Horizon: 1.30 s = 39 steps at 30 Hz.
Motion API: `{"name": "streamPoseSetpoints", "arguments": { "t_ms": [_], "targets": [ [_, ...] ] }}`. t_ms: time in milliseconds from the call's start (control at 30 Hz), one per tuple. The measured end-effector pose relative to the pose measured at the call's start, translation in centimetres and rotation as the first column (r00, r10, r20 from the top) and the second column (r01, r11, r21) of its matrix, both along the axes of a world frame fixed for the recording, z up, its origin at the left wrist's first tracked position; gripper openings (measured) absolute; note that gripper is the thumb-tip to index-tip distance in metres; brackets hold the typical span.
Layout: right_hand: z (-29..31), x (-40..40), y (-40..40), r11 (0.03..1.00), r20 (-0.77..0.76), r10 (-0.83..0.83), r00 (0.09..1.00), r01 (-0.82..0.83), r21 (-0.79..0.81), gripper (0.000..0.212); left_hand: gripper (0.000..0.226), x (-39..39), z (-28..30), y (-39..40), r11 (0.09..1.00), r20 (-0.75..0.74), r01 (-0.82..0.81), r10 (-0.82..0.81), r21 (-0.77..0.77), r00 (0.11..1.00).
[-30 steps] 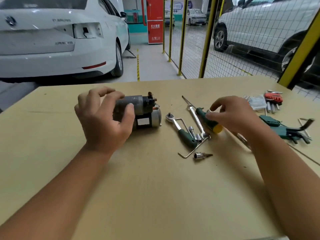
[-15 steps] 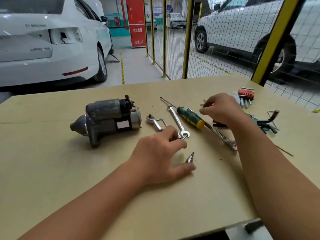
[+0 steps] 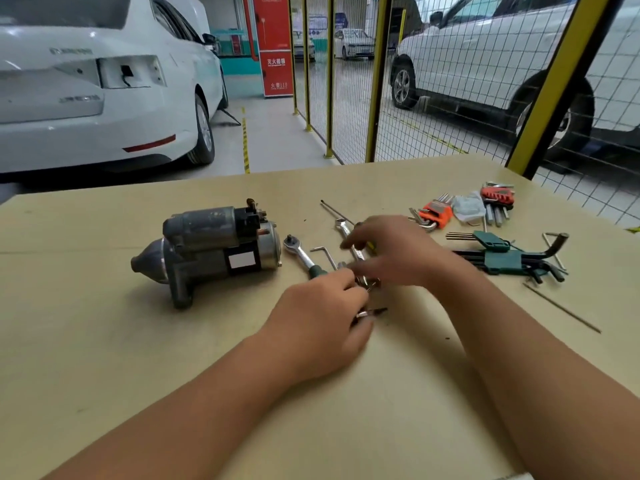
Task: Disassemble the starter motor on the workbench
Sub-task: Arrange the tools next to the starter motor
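The grey starter motor (image 3: pixel 211 247) lies on its side on the workbench (image 3: pixel 104 341), left of the tools, with no hand on it. My left hand (image 3: pixel 322 320) is to its right, fingers curled over the end of the green-handled ratchet (image 3: pixel 296 247) and some small sockets. A small socket bit (image 3: pixel 373 311) pokes out between its thumb and fingers; whether it grips anything is hidden. My right hand (image 3: pixel 391 251), blurred, hovers with spread fingers over the combination wrench (image 3: pixel 344 230), its fingertips close to my left hand's.
A bent hex key (image 3: pixel 325 254) lies between ratchet and wrench. Hex key sets in orange (image 3: pixel 434 213), red (image 3: pixel 497 195) and green (image 3: pixel 498 254) holders lie at the right, with a thin rod (image 3: pixel 561 308). Beyond the far edge are a yellow mesh fence and parked cars.
My left hand left the motor and came to the tools by the ratchet handle. My right hand moved left from the hex key sets to above the wrench.
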State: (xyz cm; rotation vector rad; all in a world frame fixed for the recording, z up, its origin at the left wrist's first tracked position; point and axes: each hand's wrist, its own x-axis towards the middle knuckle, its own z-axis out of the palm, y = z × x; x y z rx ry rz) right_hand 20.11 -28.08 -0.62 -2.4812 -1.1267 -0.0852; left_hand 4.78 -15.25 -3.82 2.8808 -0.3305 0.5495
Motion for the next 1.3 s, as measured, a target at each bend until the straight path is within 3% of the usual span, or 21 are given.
{"name": "streamPoseSetpoints", "arguments": {
  "t_ms": [33, 100, 300, 500, 567, 633, 700, 767, 833, 933, 1000, 1100, 1167, 1233, 1300],
  "targets": [
    [-0.2, -0.3, 0.7, 0.991, 0.082, 0.029, 0.996, -0.018, -0.134, 0.035, 0.027, -0.1, 0.1, 0.7, 1.0, -0.055, 0.016, -0.017, -0.021, 0.998],
    [-0.1, -0.5, 1.4, 0.977, 0.148, 0.029, 0.989, 0.004, -0.214, 0.036, 0.025, -0.4, 0.4, 1.5, 0.999, -0.087, 0.026, -0.027, -0.023, 0.996],
    [-0.2, -1.1, 2.0, 0.955, 0.142, 0.02, 0.99, 0.023, -0.295, 0.032, 0.021, -0.5, 1.1, 2.9, 0.997, -0.111, -0.076, 0.076, 0.004, 0.991],
    [-1.0, -1.8, 2.9, 0.961, 0.135, -0.025, 0.991, 0.061, -0.268, 0.011, 0.026, -0.2, 1.2, 3.4, 0.963, -0.116, -0.209, 0.191, -0.172, 0.975],
    [-0.9, -1.6, 2.5, 0.985, 0.046, -0.054, 0.997, 0.061, -0.159, 0.005, 0.026, 0.0, 1.0, 3.4, 0.938, -0.072, -0.236, 0.225, -0.252, 0.972],
    [-0.1, -1.3, 1.7, 0.991, -0.178, -0.038, 0.983, 0.06, 0.118, 0.006, 0.029, 0.2, 0.8, 3.4, 0.903, -0.024, -0.253, 0.261, -0.348, 0.965],
    [0.9, -1.2, 0.8, 0.876, -0.385, 0.101, 0.917, 0.102, 0.472, 0.007, 0.039, 0.4, 0.9, 3.4, 0.854, 0.007, -0.248, 0.282, -0.458, 0.959],
    [1.4, -1.5, 0.2, 0.73, -0.454, 0.294, 0.841, 0.109, 0.675, 0.01, 0.047, 0.5, 1.1, 3.1, 0.782, 0.024, -0.21, 0.276, -0.587, 0.961],
    [1.3, -2.4, 0.8, 0.624, -0.482, 0.461, 0.745, 0.114, 0.773, 0.011, 0.043, 0.7, 1.3, 2.7, 0.672, 0.037, -0.154, 0.261, -0.724, 0.965],
    [0.6, -3.6, 2.1, 0.501, -0.49, 0.58, 0.651, 0.19, 0.845, 0.013, 0.032, 0.9, 1.4, 2.2, 0.465, 0.049, -0.077, 0.252, -0.882, 0.966],
    [0.2, -3.9, 2.6, 0.466, -0.473, 0.602, 0.644, 0.198, 0.862, 0.014, 0.034, 0.9, 1.3, 2.5, 0.438, 0.061, -0.068, 0.272, -0.896, 0.96],
    [-0.1, -3.9, 2.7, 0.549, -0.471, 0.552, 0.688, 0.125, 0.826, 0.015, 0.026, 0.9, 1.4, 3.3, 0.485, 0.061, -0.084, 0.276, -0.87, 0.959],
    [-0.1, -3.4, 2.4, 0.655, -0.439, 0.433, 0.787, 0.059, 0.753, 0.013, 0.018, 0.8, 1.4, 3.9, 0.526, 0.061, -0.109, 0.296, -0.843, 0.953],
    [0.3, -2.6, 1.5, 0.789, -0.31, 0.265, 0.913, -0.021, 0.613, 0.007, 0.01, 0.7, 1.4, 4.5, 0.551, 0.061, -0.134, 0.321, -0.823, 0.945],
    [0.9, -2.0, 0.3, 0.895, -0.26, 0.192, 0.946, -0.06, 0.443, 0.006, 0.009, 0.5, 1.6, 5.0, 0.602, 0.061, -0.146, 0.309, -0.785, 0.949]
  ]
}}
